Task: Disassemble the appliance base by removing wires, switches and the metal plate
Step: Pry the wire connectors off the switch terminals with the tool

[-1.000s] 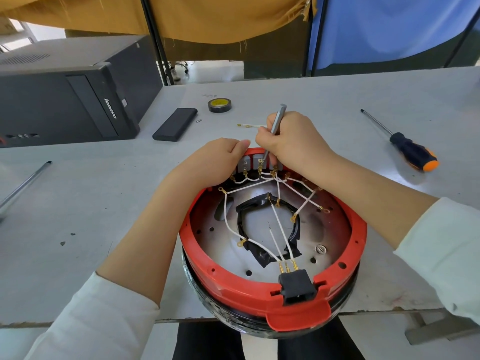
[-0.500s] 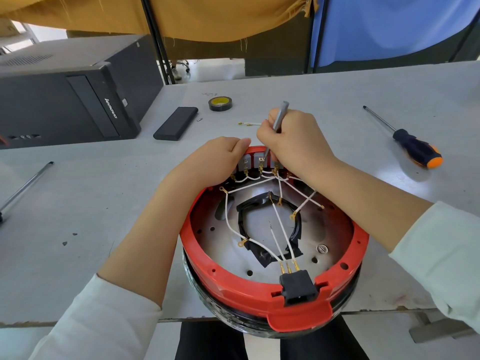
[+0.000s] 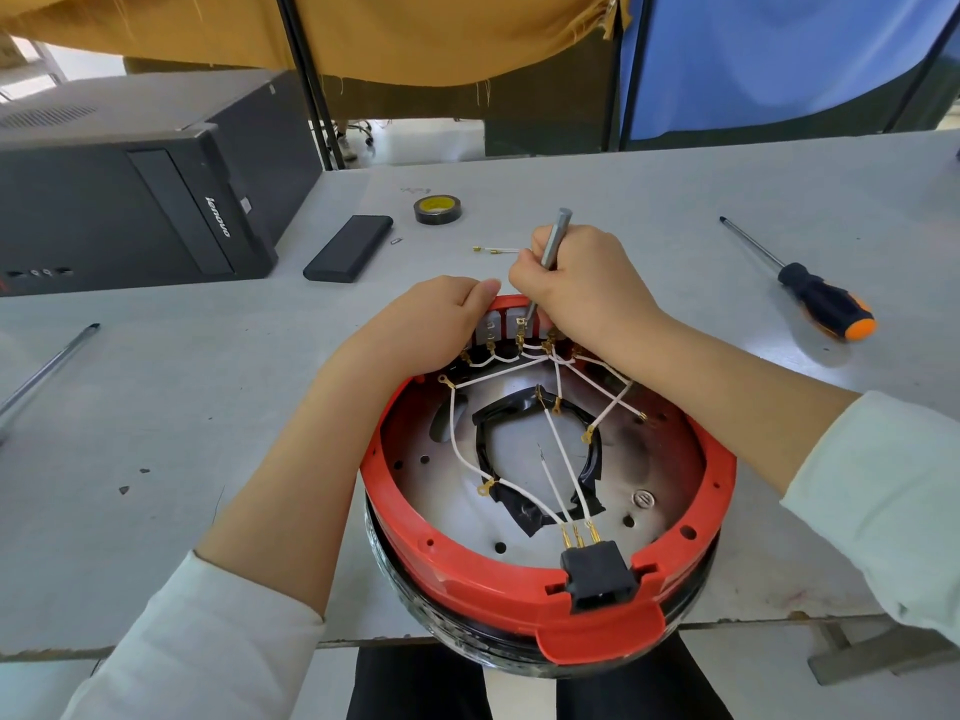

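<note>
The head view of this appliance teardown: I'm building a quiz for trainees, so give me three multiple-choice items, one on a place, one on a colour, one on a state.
1. Where does the orange-and-black screwdriver lie?
A. inside the red base
B. on the table, right of the base
C. on the computer case

2. What colour are the wires inside the base?
A. white
B. blue
C. green

3. What is the right hand doing?
A. resting flat on the table
B. gripping a grey metal tool at the switches
C. lifting the tape roll

Answers: 1 B, it lies alone on the grey table; 2 A, white leads with gold terminals; 3 B, fingers wrap the tool's shaft.
</note>
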